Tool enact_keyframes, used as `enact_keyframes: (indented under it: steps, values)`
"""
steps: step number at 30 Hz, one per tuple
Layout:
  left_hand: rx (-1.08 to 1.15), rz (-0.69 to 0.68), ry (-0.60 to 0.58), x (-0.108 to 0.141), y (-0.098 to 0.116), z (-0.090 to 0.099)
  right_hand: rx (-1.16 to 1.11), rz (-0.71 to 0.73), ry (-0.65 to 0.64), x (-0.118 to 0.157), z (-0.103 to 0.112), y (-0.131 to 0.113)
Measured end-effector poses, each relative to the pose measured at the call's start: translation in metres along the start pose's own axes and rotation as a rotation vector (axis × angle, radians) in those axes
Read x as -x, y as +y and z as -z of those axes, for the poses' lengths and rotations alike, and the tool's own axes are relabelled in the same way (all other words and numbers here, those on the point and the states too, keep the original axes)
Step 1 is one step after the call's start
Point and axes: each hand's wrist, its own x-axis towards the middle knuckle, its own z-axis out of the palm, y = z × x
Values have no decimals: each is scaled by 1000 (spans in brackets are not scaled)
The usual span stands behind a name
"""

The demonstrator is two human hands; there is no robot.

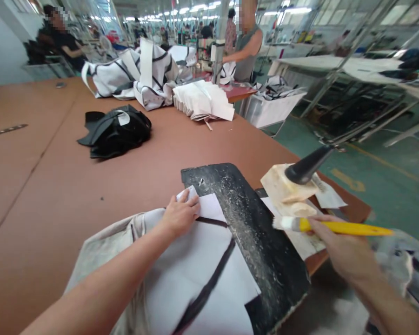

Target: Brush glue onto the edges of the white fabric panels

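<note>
My left hand [182,215] is closed on the upper edge of a white fabric panel [195,251] with dark stripes, the fingers bent over a small white flap. The panel lies partly over a worn black board [254,232] streaked with pale residue. At the right, my right hand [338,246] grips a yellow-handled brush [349,228], its pale bristles pointing left over the board's right edge. Just beyond the brush sits a yellowish, crusted container [286,184] with a black cone-shaped piece [309,165] tilted above it.
On the brown table [56,186] lie a black folded item [120,132], a stack of white pieces [204,100], white striped bags [132,70] and a knife [7,130] at far left. Past the table's right edge stands a white bin [268,109]. A person [247,46] works behind.
</note>
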Motion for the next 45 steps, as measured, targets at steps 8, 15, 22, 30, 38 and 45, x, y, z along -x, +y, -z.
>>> enact_keyframes:
  steps: [8, 15, 22, 30, 38, 45]
  values:
    - [49, 14, 18, 2, -6, -11, -126, 143, -400, -24, -152, -78]
    - [88, 13, 18, 2, -11, -16, -181, 195, -306, -60, -187, -92]
    - [72, 16, 51, 2, -12, -19, -54, 119, -485, -19, -156, -85]
    - [92, 17, 44, 4, -10, -17, -109, 202, -313, -56, -188, -110]
    - [41, 11, 48, 5, -10, -18, -8, 143, -494, 9, -134, -84]
    - [5, 20, 88, 10, 2, -10, -21, 300, -365, -1, -138, -75]
